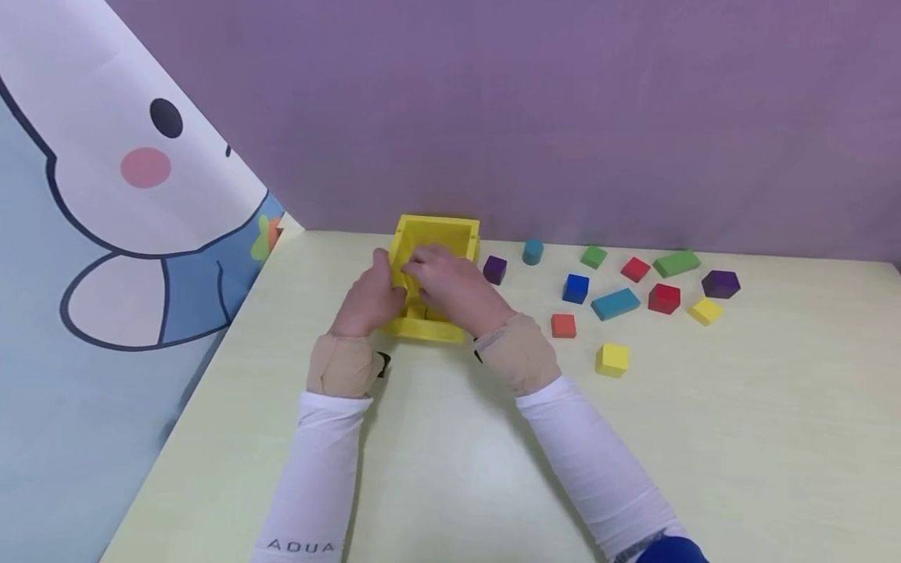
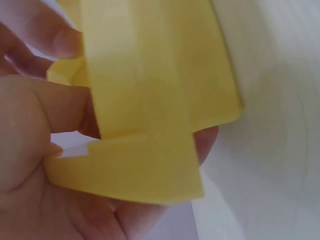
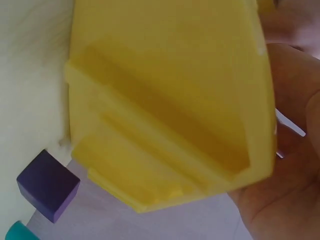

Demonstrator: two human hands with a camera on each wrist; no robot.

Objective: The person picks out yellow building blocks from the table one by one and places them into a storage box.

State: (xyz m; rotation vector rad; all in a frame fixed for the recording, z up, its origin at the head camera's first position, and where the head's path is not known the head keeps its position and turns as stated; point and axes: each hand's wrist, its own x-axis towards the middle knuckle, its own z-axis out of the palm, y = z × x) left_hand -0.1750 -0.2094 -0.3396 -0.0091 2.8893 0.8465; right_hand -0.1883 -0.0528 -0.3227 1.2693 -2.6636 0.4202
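Yellow box (image 1: 425, 330): one, open-topped, at the far edge of the table (image 1: 450, 438), slightly tilted in the two wrist views. Clock directions are read in the head view, the box as centre, 12 at the far side.

Left hand (image 1: 369, 297): one, at 8 to 9 o'clock, clamped on the box's near-side wall; thumb raised toward 12, fingers wrapped round beneath and behind. Forearm in white sleeve (image 1: 310, 477), entering from 7 o'clock, wrist banded in tan.

Right hand (image 1: 457, 285): one, crossing the 3 o'clock wall and bent inward over the opening, knuckles up, pointing to 10 o'clock; fingers curled down inside. Whether they pinch anything cannot be told. Forearm likewise sleeved, entering between 4 and 5 o'clock.

Purple cube (image 1: 495, 270): one, at 3 o'clock, just beside the box.

Teal cylinder (image 1: 533, 252): one, between 2 and 3 o'clock, beyond the cube.

Blue cube (image 1: 576, 288): one, 3 o'clock, farther out.

Orange-red block (image 1: 564, 325): one, between 3 and 4 o'clock.

Yellow cube (image 1: 612, 360): one, near 4 o'clock.

Further blocks toward 3 o'clock: green, red, blue, yellow, dark purple; loose, apart.

Purple backdrop (image 1: 528, 117): behind, at 12 o'clock.
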